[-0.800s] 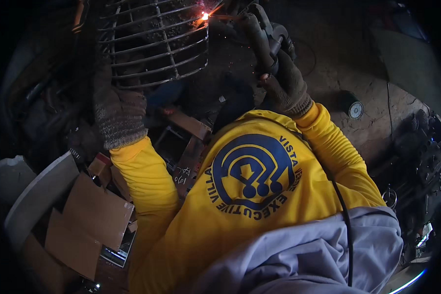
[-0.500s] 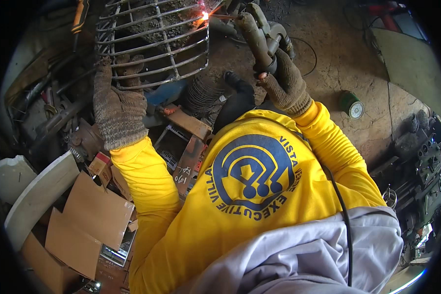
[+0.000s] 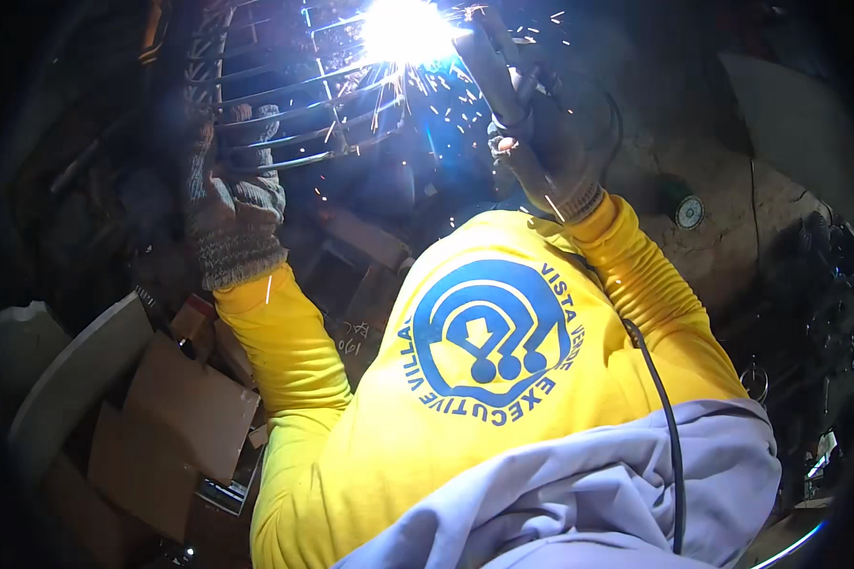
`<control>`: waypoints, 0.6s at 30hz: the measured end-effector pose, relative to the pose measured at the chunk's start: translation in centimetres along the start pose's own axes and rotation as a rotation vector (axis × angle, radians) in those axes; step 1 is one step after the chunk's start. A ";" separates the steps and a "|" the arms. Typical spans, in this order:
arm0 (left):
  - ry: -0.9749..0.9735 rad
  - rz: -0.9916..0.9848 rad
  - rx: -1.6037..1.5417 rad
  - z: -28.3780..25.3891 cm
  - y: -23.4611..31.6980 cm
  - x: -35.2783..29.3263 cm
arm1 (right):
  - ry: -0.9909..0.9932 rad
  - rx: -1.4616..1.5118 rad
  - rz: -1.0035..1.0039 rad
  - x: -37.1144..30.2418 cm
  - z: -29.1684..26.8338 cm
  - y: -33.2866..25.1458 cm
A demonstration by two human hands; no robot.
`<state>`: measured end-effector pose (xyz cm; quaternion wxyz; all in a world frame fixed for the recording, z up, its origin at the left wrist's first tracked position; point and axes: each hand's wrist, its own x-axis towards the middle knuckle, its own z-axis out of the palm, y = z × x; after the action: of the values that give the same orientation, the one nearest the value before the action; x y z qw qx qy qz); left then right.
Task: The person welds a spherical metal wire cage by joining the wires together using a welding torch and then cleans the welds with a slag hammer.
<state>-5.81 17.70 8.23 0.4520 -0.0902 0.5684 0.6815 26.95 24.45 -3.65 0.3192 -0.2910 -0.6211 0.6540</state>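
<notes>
A curved cage of metal bars (image 3: 340, 144) spans the top left of the head view. My gloved left hand (image 3: 232, 213) grips its near left side, with fingers wrapped between the bars. In my gloved right hand (image 3: 558, 166) is a welding electrode holder (image 3: 491, 76), pointing up and left toward the cage. A blinding welding arc (image 3: 408, 33) burns at the cage's right edge and throws sparks around. Its glare hides the electrode tip and the bars right there.
Cardboard boxes (image 3: 185, 408) and a curved pale panel (image 3: 81, 375) lie at the lower left. A round can (image 3: 690, 212) stands on the floor at right. An orange-handled tool (image 3: 153, 28) shows at the top left. A black cable (image 3: 669, 431) runs over my shoulder.
The small orange glow at the cage's right edge has become a large bright arc with flying sparks. The surroundings look darker. Both hands keep nearly the same place.
</notes>
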 end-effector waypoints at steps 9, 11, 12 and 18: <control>-0.397 0.181 -0.069 -1.4 -1.6 0.0 | 0.184 0.054 0.059 -2.1 -0.3 1.3; -0.404 0.174 -0.095 -1.8 -1.6 0.4 | 0.196 0.148 0.128 -2.0 -0.3 0.9; -0.403 0.160 -0.111 -2.1 -1.5 0.8 | 0.207 -0.034 0.033 -1.8 -0.6 0.5; -0.278 0.068 -0.151 -2.3 -2.2 1.7 | 0.194 -0.448 -0.172 -1.9 -2.1 0.9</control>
<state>-6.12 16.49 4.89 0.4952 -0.0093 0.4502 0.7430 29.71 24.21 -4.67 0.3593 -0.3617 -0.7394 0.4397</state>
